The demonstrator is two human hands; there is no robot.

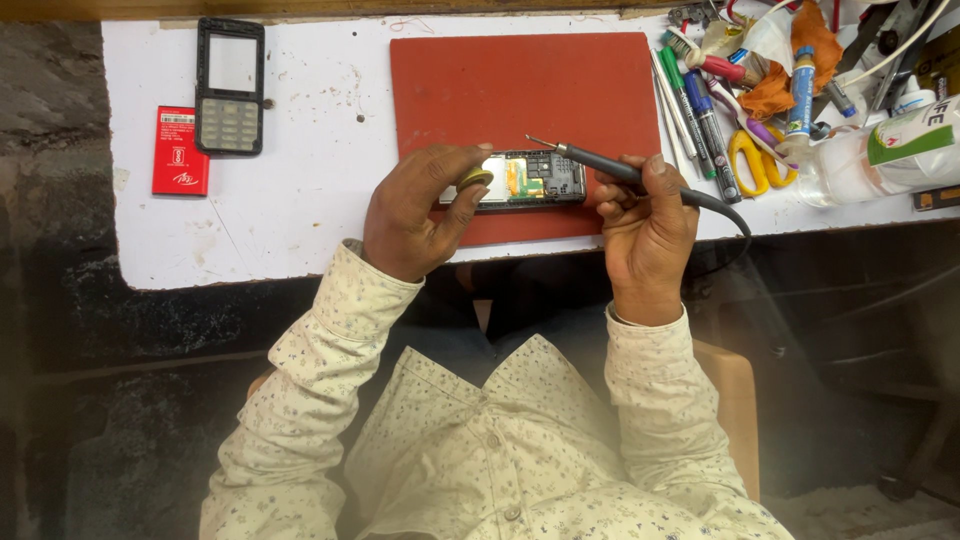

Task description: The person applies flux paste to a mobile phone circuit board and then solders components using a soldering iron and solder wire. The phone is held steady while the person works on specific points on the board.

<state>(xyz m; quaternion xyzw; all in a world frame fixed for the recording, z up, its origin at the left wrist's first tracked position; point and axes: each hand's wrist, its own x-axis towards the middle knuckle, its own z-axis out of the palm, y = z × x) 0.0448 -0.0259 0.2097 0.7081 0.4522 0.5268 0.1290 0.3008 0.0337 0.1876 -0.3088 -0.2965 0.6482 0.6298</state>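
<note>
A: What does the left hand (415, 210) hold?

B: Its fingers (455, 165) curl closed over the end of an opened phone body (525, 180), thumb beneath, pinning a small yellowish round part (476, 178) against it. The phone body lies at the near edge of the red mat (500, 90).

A: And the right hand (645, 235)?

B: Fingers wrapped shut around a dark soldering iron (600, 165); its thin tip points left, just above the phone body's upper edge. The cable trails off the white table (300, 200).

A: Other items?

B: 1 phone front cover (230, 85) and 1 red battery (181, 150) lie well apart at left; pens (695, 110) and yellow-handled scissors (750, 160) at right.
</note>
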